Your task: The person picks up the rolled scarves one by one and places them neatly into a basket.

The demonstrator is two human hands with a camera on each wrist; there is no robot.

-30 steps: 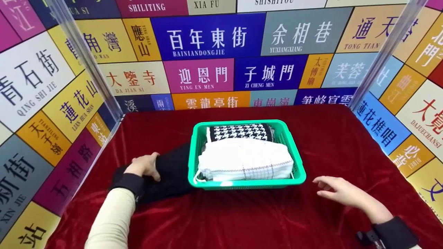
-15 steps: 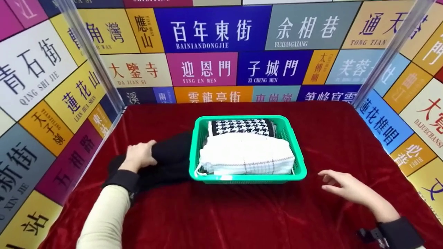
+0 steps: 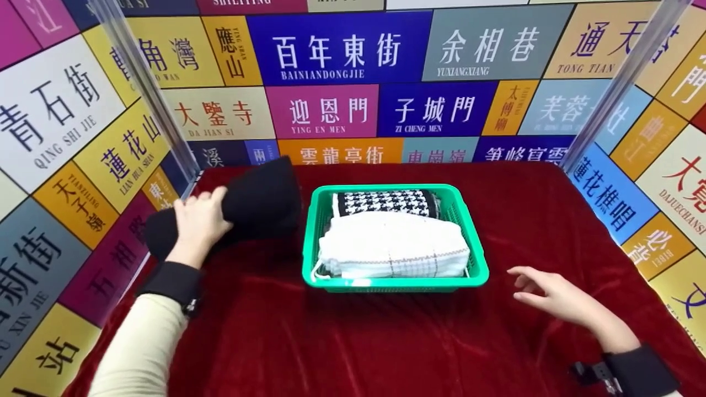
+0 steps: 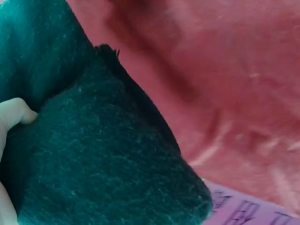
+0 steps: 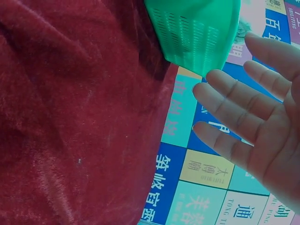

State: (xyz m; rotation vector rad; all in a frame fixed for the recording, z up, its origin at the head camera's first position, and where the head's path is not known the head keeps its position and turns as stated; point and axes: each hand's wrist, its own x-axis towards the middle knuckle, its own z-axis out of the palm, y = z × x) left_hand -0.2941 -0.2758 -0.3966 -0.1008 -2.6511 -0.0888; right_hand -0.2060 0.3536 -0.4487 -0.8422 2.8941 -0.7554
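Note:
My left hand (image 3: 199,220) grips a folded black scarf (image 3: 262,201), held up off the table at the left of the basket. In the left wrist view the scarf (image 4: 103,150) looks fuzzy and dark green, with a bit of fringe at its edge; the thumb presses into its fold. A green plastic basket (image 3: 313,237) stands mid-table, holding a white cloth bundle (image 3: 391,242) with thin check lines and a drawstring-like cord. Behind that bundle lies a black-and-white houndstooth cloth (image 3: 383,203). To the basket's right, my right hand (image 3: 551,292) hovers with relaxed fingers, holding nothing.
Dark red velvet (image 3: 353,342) covers the table. Panels printed with place names (image 3: 336,49) wall in the back and both sides, with clear corner posts (image 3: 149,88) at the left and right.
The black scarf has been lifted from the table by my left hand, moving up and to the left away from the basket's side. The right hand stays almost still.

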